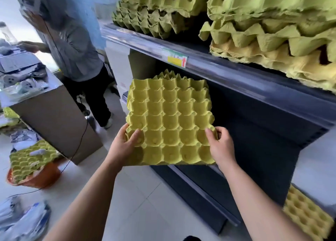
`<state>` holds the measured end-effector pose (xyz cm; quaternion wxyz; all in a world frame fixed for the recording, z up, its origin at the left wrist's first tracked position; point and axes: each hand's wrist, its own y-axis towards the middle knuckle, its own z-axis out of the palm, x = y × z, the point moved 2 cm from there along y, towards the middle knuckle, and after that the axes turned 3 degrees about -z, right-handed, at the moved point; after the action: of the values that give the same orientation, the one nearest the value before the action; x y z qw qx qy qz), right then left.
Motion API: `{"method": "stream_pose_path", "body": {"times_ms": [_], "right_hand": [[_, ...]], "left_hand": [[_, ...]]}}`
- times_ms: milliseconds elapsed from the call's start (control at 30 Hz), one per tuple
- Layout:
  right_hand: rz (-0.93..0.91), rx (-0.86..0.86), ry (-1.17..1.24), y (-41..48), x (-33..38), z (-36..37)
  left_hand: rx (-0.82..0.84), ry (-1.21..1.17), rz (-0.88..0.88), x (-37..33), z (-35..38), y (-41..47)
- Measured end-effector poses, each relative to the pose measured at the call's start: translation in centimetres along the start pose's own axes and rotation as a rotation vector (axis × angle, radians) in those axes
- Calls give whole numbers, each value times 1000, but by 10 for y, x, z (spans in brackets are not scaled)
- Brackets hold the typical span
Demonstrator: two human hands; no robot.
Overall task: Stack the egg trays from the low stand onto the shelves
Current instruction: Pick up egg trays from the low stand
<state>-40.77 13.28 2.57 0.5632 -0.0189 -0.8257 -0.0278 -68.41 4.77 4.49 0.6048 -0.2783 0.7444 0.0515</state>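
I hold a yellow egg tray (pixel 170 120) flat, cups up, in front of the dark shelf unit. My left hand (pixel 122 146) grips its near left edge, thumb on top. My right hand (pixel 221 146) grips its near right edge. The tray's far end reaches into the gap under the upper shelf (pixel 236 77). Stacks of green and yellow egg trays (pixel 272 31) lie on that upper shelf. More yellow trays (pixel 29 160) rest on an orange low stand (pixel 36 179) at the left.
A person in a grey top (pixel 72 46) stands at the back left beside a cardboard-sided counter (pixel 52 117). A black cable (pixel 80 146) runs across the white tiled floor. Another yellow tray (pixel 307 217) lies at the lower right. Plastic bags (pixel 23 220) lie at the bottom left.
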Motion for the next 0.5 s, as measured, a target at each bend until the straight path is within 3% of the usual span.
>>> {"method": "stream_pose_path", "body": {"times_ms": [500], "right_hand": [[63,-197,5,120,38,74]], "left_hand": [[178,170,33,-78,-9,198]]}}
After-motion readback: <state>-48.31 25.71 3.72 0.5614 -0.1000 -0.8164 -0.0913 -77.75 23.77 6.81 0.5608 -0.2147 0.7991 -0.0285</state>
